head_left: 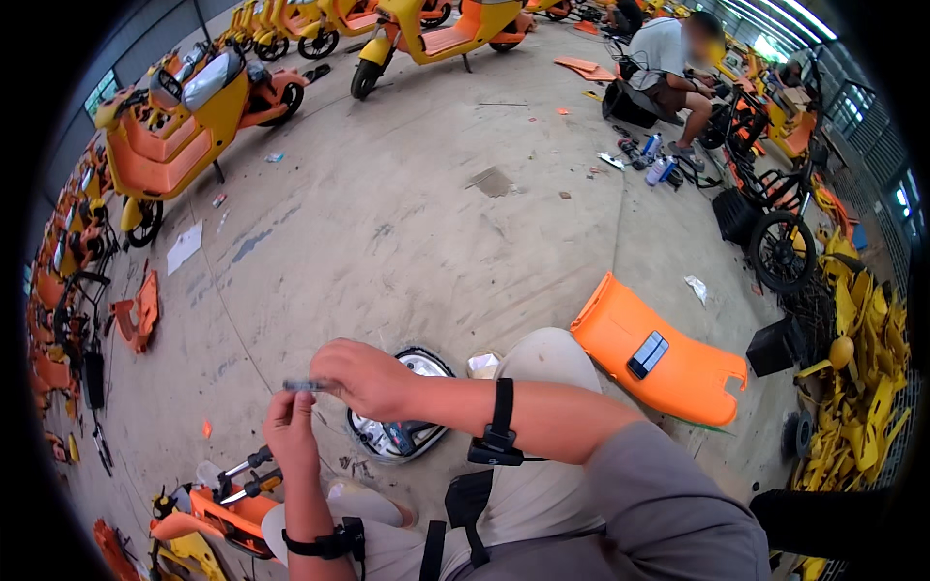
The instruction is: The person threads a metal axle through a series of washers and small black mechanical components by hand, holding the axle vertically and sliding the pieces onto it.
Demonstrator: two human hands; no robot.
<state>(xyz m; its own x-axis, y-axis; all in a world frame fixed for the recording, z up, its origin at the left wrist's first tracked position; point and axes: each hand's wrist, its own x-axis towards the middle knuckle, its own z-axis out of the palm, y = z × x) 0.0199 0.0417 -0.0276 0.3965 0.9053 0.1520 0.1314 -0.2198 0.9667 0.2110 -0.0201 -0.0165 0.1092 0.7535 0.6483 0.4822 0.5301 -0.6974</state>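
In front of my body, both hands meet around a small grey rod-shaped piece (306, 385); its exact kind is too small to tell. My left hand (289, 426) pinches it from below with thumb and fingertips. My right hand (363, 376) is curled, fingers closed at the piece's right end. Just beyond my right forearm an oval, black-rimmed shell (441, 366) with a silvery inside lies on the floor. Dark and blue items rest in it, partly hidden by the arm.
An orange panel (620, 320) carrying a phone (648, 354) lies to the right. Orange bodywork (208, 513) with handled tools is at lower left. Yellow scooters (179, 131) stand at left and back. A person (664, 63) sits working at far right, near yellow parts (862, 387).
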